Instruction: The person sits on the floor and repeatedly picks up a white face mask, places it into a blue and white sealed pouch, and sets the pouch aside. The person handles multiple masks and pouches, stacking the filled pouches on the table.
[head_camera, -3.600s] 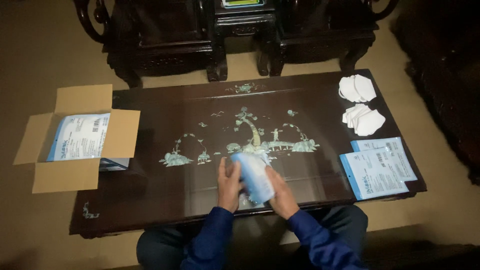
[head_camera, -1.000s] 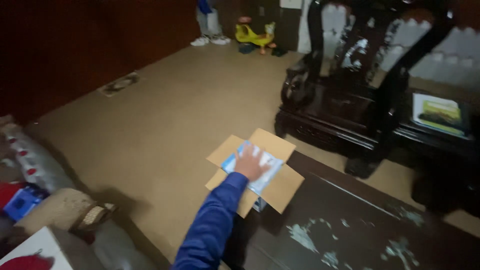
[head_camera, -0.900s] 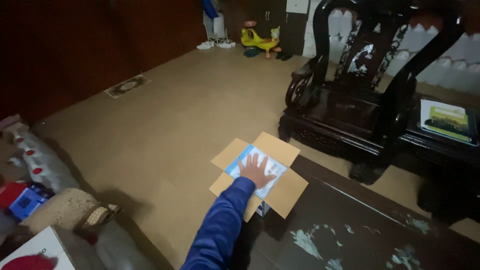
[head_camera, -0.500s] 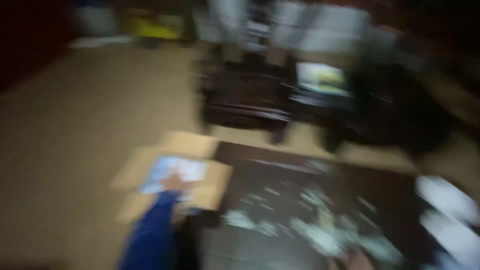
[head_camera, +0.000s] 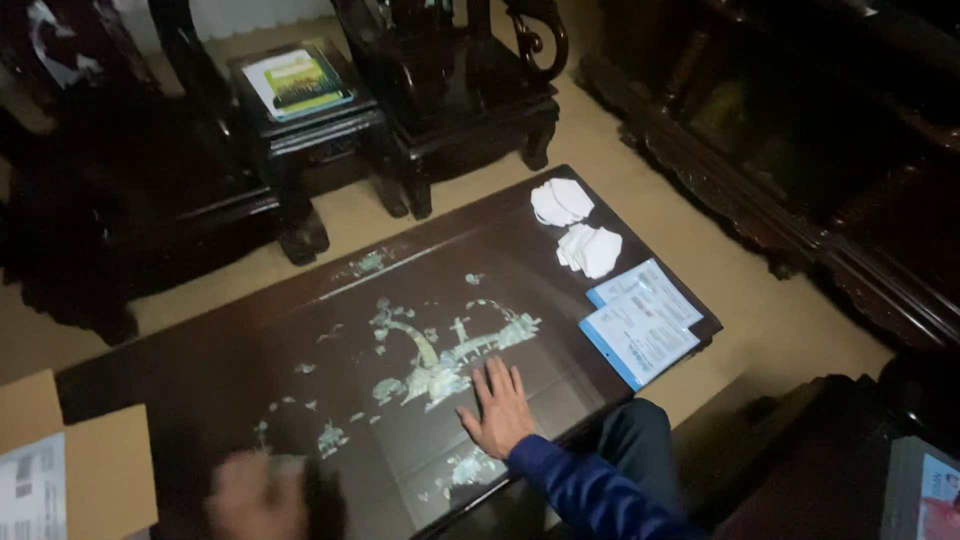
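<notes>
Resting flat and open on the inlaid worktop (head_camera: 300, 330), right hand (head_camera: 497, 408) grasping nothing, left hand (head_camera: 255, 495) too blurred to tell; nearest blue-edged flat packets (head_camera: 640, 322) at two o'clock, likely light, slippery, best pinched at an edge

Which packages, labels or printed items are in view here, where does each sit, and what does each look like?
Two flat packets: table's right end, overlapping; white rectangles with blue edges.
Cardboard box: table's left end, open brown flaps, a white-and-blue printed pack inside.
Booklet: on the small dark side table between the chairs; green and yellow cover, white border.
Printed item: bottom right corner, partly cut off; pale blue and red.
</notes>
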